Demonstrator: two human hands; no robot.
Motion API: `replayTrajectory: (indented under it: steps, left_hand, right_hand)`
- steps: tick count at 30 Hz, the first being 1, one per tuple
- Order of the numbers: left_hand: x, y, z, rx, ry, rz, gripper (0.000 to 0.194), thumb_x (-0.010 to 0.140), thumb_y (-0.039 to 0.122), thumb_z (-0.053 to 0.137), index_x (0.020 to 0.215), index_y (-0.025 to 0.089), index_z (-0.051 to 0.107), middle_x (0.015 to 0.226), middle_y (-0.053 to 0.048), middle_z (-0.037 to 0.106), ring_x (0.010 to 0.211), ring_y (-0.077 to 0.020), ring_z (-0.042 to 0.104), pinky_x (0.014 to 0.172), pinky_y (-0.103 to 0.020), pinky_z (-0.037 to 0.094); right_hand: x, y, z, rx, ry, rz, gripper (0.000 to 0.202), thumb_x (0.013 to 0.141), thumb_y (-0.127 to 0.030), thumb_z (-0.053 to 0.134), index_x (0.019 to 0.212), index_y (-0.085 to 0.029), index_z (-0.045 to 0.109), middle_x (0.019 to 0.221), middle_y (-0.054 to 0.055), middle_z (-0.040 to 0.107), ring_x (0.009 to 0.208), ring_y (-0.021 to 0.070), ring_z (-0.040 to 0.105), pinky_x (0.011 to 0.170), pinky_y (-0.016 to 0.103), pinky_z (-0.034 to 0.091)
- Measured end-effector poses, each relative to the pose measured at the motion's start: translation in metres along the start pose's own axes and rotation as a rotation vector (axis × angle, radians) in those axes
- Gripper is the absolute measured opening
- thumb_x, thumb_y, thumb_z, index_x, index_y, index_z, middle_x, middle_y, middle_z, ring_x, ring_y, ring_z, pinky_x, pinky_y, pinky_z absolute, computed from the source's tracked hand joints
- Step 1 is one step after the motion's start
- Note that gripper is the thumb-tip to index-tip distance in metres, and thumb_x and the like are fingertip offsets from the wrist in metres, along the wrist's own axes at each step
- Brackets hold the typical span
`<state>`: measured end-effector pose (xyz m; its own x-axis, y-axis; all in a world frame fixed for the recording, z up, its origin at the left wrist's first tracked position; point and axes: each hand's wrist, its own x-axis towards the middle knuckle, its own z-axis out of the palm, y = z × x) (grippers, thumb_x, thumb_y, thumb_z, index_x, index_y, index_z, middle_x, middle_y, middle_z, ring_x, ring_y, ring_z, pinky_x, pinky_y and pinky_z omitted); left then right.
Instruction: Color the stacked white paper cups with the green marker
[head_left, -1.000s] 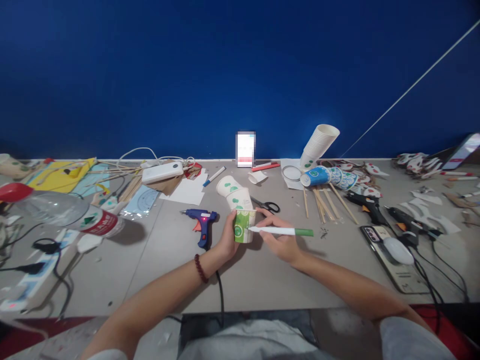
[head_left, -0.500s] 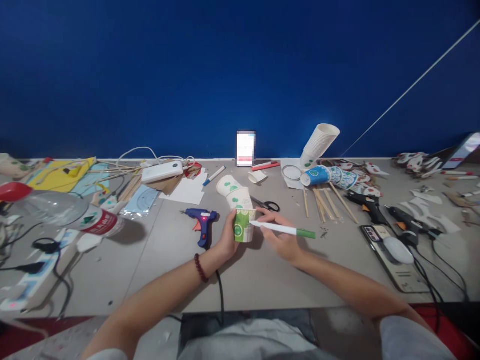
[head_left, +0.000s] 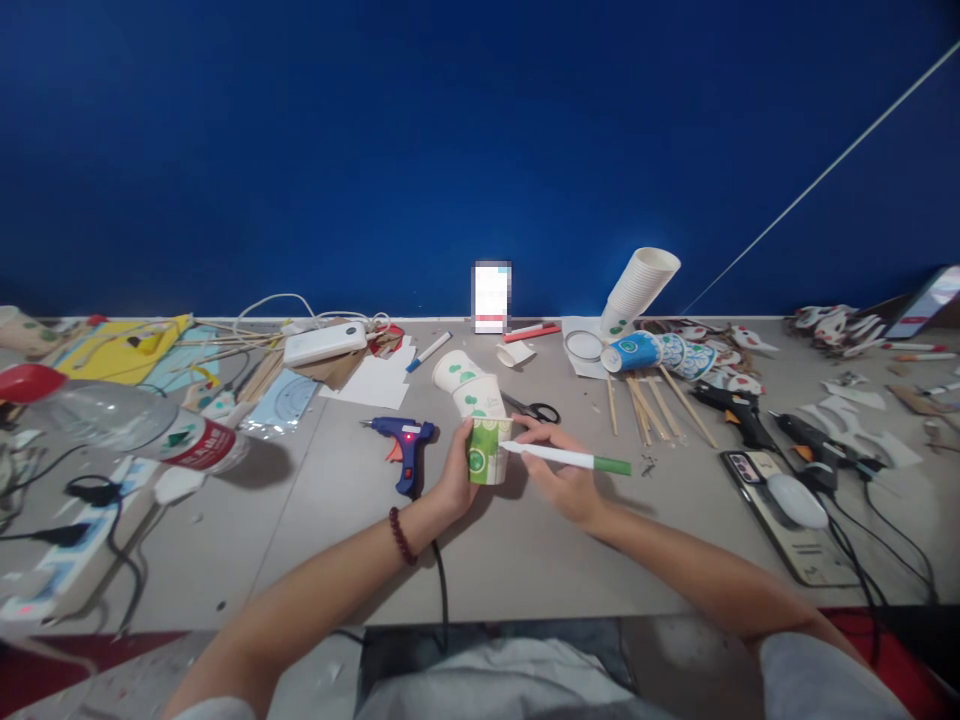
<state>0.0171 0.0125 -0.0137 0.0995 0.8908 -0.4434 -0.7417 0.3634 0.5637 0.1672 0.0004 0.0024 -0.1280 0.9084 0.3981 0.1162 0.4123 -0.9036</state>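
Several paper cups are joined in a curved row in front of me; the nearest paper cup (head_left: 484, 455) has green decoration, and the white cups behind it (head_left: 469, 385) carry green spots. My left hand (head_left: 455, 472) is closed around the left side of the nearest cup. Pinched in my right hand (head_left: 561, 475) is a marker pen (head_left: 562, 456), white with a green end. Its tip points left and meets the right side of the green cup. Just left of the cups lies a blue glue gun (head_left: 405, 450) with a red light lit. Behind them are scissors (head_left: 541, 410), partly hidden.
At the back right lean a stack of paper cups (head_left: 641, 285) and a blue cup chain (head_left: 634, 352), near wooden sticks (head_left: 641, 410). Right: phone (head_left: 780, 530) and more glue guns (head_left: 817, 450). Left: bottle (head_left: 150, 430) and power strip (head_left: 90, 550). A lit phone (head_left: 491, 298) stands behind.
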Motion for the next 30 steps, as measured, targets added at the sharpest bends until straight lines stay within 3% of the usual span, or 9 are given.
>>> replayTrajectory:
  steps: [10,16,23,30]
  left_hand:
    - [0.0004,-0.0004,0.0004,0.002,0.017,-0.013,0.04,0.074,0.05,0.07,0.093,0.015,0.069,0.075,-0.003,0.071,0.06,-0.0171,0.06,0.059,-0.029,0.047]
    - [0.002,-0.0002,0.0026,-0.048,0.039,0.045,0.034,0.075,0.044,0.07,0.093,0.015,0.07,0.086,-0.004,0.074,0.072,-0.0174,0.064,0.069,-0.028,0.049]
    - [-0.0003,0.0006,0.0016,-0.018,0.004,0.007,0.037,0.077,0.047,0.068,0.094,0.015,0.07,0.077,-0.003,0.072,0.061,-0.0164,0.061,0.058,-0.028,0.048]
    - [-0.0004,0.0005,0.0014,-0.014,0.006,0.01,0.037,0.076,0.048,0.069,0.092,0.015,0.07,0.075,-0.003,0.071,0.061,-0.0162,0.061,0.059,-0.028,0.048]
  right_hand:
    - [-0.0001,0.0006,-0.0004,0.024,-0.016,-0.012,0.007,0.084,-0.019,0.063,0.087,-0.024,0.067,0.097,0.008,0.076,0.121,0.0301,0.065,0.1,0.048,0.052]
    - [0.0007,-0.0033,-0.0011,0.006,-0.051,-0.018,0.004,0.082,-0.021,0.066,0.079,-0.024,0.066,0.082,0.008,0.075,0.123,0.0325,0.063,0.103,0.052,0.049]
    - [-0.0003,0.0024,0.0,0.017,-0.003,0.006,0.004,0.087,-0.027,0.063,0.088,-0.024,0.066,0.093,0.008,0.076,0.12,0.0306,0.065,0.099,0.049,0.052]
    - [0.0005,0.0,0.0,0.028,-0.004,-0.001,0.001,0.085,-0.025,0.064,0.085,-0.024,0.066,0.089,0.007,0.075,0.119,0.0305,0.066,0.099,0.049,0.052]
